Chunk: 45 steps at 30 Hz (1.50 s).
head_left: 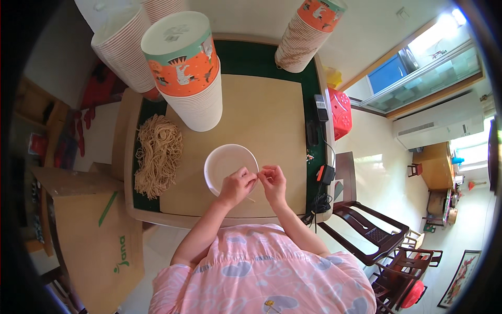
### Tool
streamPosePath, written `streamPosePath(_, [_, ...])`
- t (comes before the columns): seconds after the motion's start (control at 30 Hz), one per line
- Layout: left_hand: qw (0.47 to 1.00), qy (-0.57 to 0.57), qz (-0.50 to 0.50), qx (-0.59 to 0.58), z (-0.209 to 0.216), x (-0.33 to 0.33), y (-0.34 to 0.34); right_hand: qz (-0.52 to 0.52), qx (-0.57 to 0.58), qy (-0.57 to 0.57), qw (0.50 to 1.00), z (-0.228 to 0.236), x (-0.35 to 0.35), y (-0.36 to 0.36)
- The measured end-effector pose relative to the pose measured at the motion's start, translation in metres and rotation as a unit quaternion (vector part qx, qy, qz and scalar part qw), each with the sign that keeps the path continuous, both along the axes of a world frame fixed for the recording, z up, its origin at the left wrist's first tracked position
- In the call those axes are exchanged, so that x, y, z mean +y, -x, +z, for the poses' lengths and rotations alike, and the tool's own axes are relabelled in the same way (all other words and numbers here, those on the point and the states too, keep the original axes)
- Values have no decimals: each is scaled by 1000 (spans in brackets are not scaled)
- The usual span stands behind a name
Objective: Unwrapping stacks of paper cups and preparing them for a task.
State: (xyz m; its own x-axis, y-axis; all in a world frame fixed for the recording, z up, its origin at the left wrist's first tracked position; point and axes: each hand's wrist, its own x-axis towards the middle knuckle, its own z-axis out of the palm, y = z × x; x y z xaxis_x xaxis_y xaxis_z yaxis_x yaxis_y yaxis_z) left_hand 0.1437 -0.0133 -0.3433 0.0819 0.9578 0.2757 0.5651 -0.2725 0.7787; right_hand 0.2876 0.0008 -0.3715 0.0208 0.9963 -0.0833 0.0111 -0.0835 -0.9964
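Observation:
A white paper tub (226, 163) stands mouth up on the tan board (264, 107), its inside facing me. At its right rim, my left hand (238, 185) and my right hand (273, 183) meet, thumbs and fingers pinched together. They are closed on a thin beige cord, mostly hidden by the fingers; a short pale cord end (251, 200) shows below my left hand. Left of the board lies a loose heap of beige cord (158, 156). Behind the tub rises a tall nested stack of paper tubs (189, 73), the top one orange with a green band.
More stacked tubs stand at the far left (125, 49) and far right (308, 39). Along the green table's right edge lie a black device (320, 107), an orange-and-black plug (326, 174) and cables (320, 203). A cardboard box (99, 246) sits at lower left, a dark wooden chair (374, 233) at right.

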Motion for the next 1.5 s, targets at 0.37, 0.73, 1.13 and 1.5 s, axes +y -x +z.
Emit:
streamPosePath(0.37, [986,113,13,-124,-4,1,-8,62,-33,27,997,14,3,-6])
streamPosePath(0.73, [911,247,43,-328,-28,-3,-2,122,-35,12,992,20,0,-7])
streamPosePath(1.13, [976,152,73,-140,-8,-3,5,149,-179,-61,971,38,8,-1])
streamPosePath(1.5, [988,94,111,-45,-1,-2,-2,166,-191,-80,964,36,16,2])
